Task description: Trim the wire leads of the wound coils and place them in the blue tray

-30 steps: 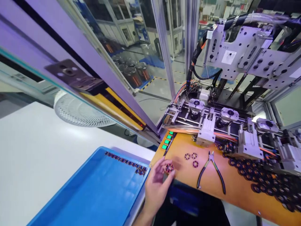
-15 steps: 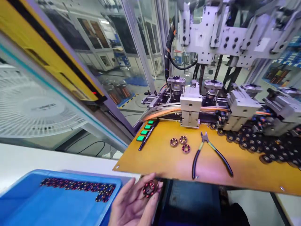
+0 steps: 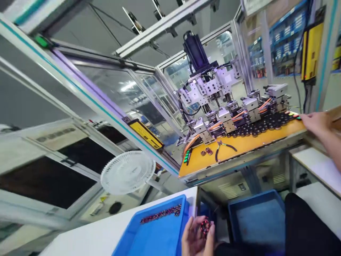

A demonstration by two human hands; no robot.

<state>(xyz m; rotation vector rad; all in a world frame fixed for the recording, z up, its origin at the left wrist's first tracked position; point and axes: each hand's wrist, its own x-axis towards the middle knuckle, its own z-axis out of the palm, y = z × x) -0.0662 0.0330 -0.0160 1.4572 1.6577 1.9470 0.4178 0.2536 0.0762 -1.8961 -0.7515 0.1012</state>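
Observation:
Low in the head view, my left hand holds a small ring-shaped wound motor stator between thumb and fingers, just right of a blue tray. Far off at the right, my right hand reaches to the right end of the yellow work plate. Its fingers are stretched out beside a row of small lit buttons, and I see nothing in it. A few loose stators lie on the plate, left of open cutting pliers.
Several stators line the tray's far side. Many dark round parts crowd the plate before the machine's clamp blocks. Green buttons and a black pen sit at the plate's left end. Another blue bin stands below.
The view has swung and pulled back, showing more of the machine. My right hand has come into view at the right end of the plate. My left hand still holds the stator.

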